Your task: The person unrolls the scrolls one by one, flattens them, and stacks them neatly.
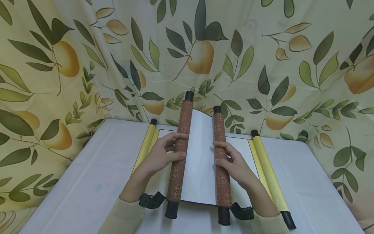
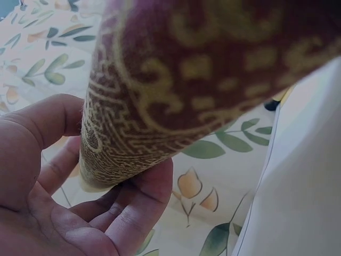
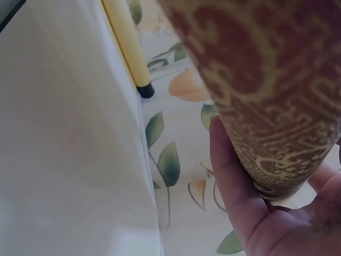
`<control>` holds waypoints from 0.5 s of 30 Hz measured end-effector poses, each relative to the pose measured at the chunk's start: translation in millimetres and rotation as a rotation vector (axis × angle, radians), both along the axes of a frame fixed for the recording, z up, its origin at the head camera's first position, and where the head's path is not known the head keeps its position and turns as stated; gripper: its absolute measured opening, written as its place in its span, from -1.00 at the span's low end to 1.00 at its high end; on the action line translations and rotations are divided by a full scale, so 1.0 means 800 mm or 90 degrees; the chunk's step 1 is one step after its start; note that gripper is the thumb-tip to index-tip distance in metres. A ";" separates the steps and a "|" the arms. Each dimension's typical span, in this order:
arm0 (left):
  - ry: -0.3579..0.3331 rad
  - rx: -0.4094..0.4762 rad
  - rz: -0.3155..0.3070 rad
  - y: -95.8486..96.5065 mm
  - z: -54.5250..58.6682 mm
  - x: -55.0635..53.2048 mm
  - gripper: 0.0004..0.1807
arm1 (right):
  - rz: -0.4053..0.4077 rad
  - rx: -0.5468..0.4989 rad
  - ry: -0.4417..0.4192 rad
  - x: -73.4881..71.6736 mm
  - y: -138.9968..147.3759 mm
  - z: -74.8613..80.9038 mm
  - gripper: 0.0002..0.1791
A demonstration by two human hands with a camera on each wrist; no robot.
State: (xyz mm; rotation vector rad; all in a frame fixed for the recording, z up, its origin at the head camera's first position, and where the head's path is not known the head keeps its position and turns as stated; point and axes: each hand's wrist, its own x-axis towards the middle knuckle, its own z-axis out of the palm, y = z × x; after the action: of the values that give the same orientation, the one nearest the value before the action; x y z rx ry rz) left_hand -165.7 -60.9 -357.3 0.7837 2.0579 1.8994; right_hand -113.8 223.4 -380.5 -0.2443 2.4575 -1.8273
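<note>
A red-brown patterned scroll (image 1: 176,183) with black end knobs is partly unrolled, its white sheet (image 1: 201,159) showing between two rolls. My left hand (image 1: 159,154) grips the left roll near its middle, thumb on the near face. In the left wrist view, curled fingers (image 2: 141,205) reach around the patterned roll. The right roll (image 1: 223,187) is held by my right hand (image 1: 235,164), thumb and fingers on either side of it. The scroll is raised above a yellow-edged scroll lying spread on the table, overlapping much of its white sheet (image 1: 239,143).
The yellow scroll's left roll (image 1: 143,148) and right roll (image 1: 270,172) lie on the white table (image 1: 96,175). Behind and beside the table hangs a fruit-and-leaf patterned cloth (image 1: 181,74). Black wrist mounts (image 1: 152,200) sit near both cream sleeves (image 1: 122,216).
</note>
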 end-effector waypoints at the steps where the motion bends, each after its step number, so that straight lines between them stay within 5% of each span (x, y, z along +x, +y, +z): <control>1: 0.000 0.001 -0.001 0.000 0.000 0.000 -0.45 | 0.000 0.001 -0.001 0.000 0.000 0.000 -0.42; 15: 0.015 0.012 0.009 -0.003 0.002 -0.001 -0.46 | 0.003 0.001 0.003 0.000 0.002 0.001 -0.42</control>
State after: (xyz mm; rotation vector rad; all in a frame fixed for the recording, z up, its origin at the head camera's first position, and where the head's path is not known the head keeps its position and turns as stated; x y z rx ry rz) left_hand -166.1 -63.7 -355.3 0.8013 2.0686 1.9284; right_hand -113.7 224.9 -379.7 -0.2554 2.4590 -1.8246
